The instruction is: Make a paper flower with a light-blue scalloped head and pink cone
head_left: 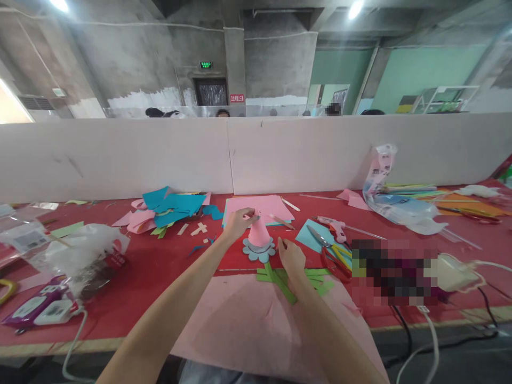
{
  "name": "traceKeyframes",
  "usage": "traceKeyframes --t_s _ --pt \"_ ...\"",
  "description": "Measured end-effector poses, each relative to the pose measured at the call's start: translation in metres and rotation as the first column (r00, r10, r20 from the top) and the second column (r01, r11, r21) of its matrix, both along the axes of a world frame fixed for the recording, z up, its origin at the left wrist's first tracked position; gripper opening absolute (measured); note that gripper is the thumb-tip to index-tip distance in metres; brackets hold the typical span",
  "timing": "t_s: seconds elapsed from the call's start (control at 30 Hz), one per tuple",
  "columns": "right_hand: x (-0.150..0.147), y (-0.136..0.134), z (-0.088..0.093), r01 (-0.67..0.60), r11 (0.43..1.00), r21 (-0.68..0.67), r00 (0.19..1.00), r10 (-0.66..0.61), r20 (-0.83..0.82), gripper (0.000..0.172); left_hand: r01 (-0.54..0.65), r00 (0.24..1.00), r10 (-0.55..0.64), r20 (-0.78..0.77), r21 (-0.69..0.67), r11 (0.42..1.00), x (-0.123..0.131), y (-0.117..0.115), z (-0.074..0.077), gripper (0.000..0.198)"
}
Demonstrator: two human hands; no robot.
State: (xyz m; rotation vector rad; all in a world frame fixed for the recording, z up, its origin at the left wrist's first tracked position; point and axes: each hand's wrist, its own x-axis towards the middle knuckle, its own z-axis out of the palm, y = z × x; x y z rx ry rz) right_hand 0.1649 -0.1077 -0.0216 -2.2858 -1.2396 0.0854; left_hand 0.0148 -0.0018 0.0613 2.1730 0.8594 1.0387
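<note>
A pink paper cone (259, 234) stands upright on a grey-blue scalloped paper piece (259, 252) shaped like a flower. At the cone's tip, my left hand (240, 223) pinches the paper from the left. My right hand (292, 257) is just right of the cone, its fingers curled and pressed together; whether anything small is between them is hidden. Green paper strips (280, 282) lie below the flower shape, partly under my right wrist. Behind the cone is a stack of pink paper sheets (276, 205).
To the right lie blue paper (310, 234), scissors (334, 248) with yellow handles and a pink glue gun (338, 230). Blue and pink paper scraps (176, 208) are heaped at left. A plastic bag (80, 253) sits far left. A white partition (160, 154) borders the table's back.
</note>
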Motion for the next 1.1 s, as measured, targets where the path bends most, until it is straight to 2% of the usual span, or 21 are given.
traceKeyframes --t_s 0.23,0.47,0.73,0.93,1.1 --pt "0.0 0.002 -0.004 0.008 1.0 -0.008 1.0 -0.008 -0.003 0.048 0.022 0.999 -0.022 -0.032 -0.009 1.0 0.005 -0.002 -0.011 0.023" --pt "0.001 0.002 -0.005 -0.001 1.0 -0.008 1.0 0.001 -0.011 0.048 0.029 0.998 -0.03 -0.048 -0.021 0.999 0.003 -0.002 -0.013 0.024" --pt "0.003 0.003 -0.009 0.0 1.0 0.007 1.0 0.0 -0.012 0.048 0.015 0.999 -0.018 -0.045 -0.074 0.997 0.004 0.001 -0.023 0.043" --pt "0.004 0.007 -0.014 -0.069 0.985 0.157 0.998 0.068 0.013 0.031 0.044 0.999 -0.045 -0.009 -0.053 0.998 0.011 -0.005 -0.027 0.048" --pt "0.004 0.007 -0.015 -0.113 0.979 0.168 0.993 0.108 0.038 0.023 -0.021 0.997 0.018 -0.072 -0.034 0.999 0.016 -0.008 -0.03 0.036"
